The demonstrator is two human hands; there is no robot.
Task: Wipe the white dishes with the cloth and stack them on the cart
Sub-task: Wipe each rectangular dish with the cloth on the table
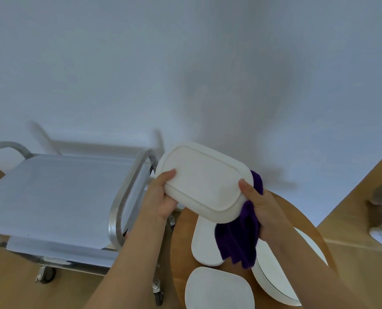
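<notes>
A person's two bare hands hold a white rectangular dish with rounded corners up in the air, its underside turned toward the camera, above the gap between a metal cart and a round wooden table. The left hand grips the dish's left end, thumb on the underside and fingers curled behind it. The right hand grips the right end, thumb pressed on the underside, with a purple cloth bunched between palm and dish. The cloth hangs down from that hand over the table.

On the table, below the raised dish, lie more white dishes. A long dish lies near the table's left edge, partly covered by the hanging cloth. A second rounded dish sits at the near edge, cut off by the bottom of the frame. A stack of round plates rests toward the right edge, partly under the right forearm.

The cart stands to the left of the table, just beside it. Its top shelf is a flat pale surface framed by curved silver rails, with small wheels below. Behind everything is a plain white wall, and the floor is wood-coloured.
</notes>
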